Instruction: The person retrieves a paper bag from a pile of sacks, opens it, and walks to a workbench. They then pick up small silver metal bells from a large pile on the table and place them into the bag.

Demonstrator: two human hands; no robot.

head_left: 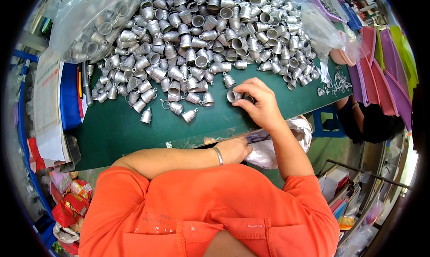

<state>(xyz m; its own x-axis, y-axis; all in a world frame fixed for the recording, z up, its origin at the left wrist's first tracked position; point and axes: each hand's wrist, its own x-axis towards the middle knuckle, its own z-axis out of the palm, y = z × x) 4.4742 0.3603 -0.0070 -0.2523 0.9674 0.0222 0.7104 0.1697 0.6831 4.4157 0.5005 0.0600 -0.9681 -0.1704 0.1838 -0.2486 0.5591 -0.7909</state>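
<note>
A large heap of small silver-grey metal bells [188,44], each with a loop on top, covers the far part of the green table [116,129]. My right hand [260,100] is over the table just in front of the heap. Its thumb and fingers are closed on a bell [231,96] whose open mouth faces left. Another dark rounded piece shows behind it inside the fingers. Down at the table's near edge is my left hand [235,151], beside a white sack [264,154]. Its fingertips are hidden, so I cannot tell whether it holds anything. Loose bells [190,115] lie near the heap's front.
Clear plastic bags [92,19] lie over the heap's left side. Papers [47,104] and a blue case [70,95] line the left edge. Small metal parts [340,82] lie at the right. Purple and pink folders [380,73] stand beyond, with another person [376,122] below.
</note>
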